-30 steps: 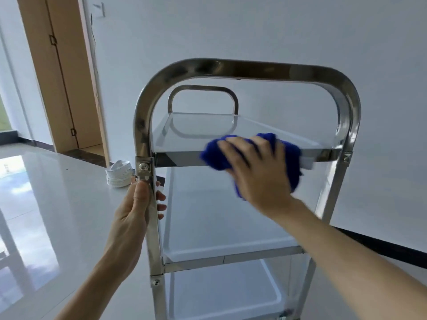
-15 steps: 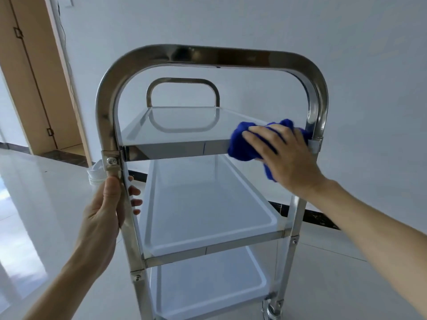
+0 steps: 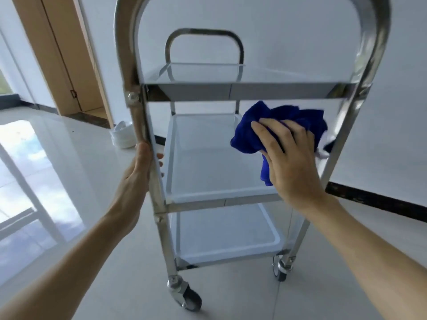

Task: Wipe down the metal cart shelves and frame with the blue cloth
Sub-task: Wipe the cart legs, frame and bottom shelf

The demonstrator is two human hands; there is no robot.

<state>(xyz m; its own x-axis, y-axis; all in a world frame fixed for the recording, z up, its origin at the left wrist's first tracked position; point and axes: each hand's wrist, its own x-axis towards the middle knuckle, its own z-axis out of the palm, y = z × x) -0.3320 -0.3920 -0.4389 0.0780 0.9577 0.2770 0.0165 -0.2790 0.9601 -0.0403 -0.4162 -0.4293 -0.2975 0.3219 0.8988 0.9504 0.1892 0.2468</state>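
A three-shelf stainless steel cart (image 3: 231,92) on castor wheels stands in front of me. My left hand (image 3: 138,172) grips its near left upright, just below the top shelf's bolt. My right hand (image 3: 291,162) holds the bunched blue cloth (image 3: 249,132) below the top shelf, above the right side of the middle shelf (image 3: 208,172) and close to the near right upright (image 3: 339,144). The bottom shelf (image 3: 226,236) lies under it. The cart's arched near handle runs out of the frame at the top.
A stack of white bowls (image 3: 122,135) sits on the glossy tiled floor left of the cart, near a wooden door frame (image 3: 60,56). A white wall with a dark skirting strip (image 3: 379,202) runs behind and to the right. Castors (image 3: 184,294) stick out at the cart's foot.
My right hand has carried the cloth from the top shelf's front rim, first rightwards along it, then down below it beside the right upright. My view has dropped lower. The left hand keeps its grip.
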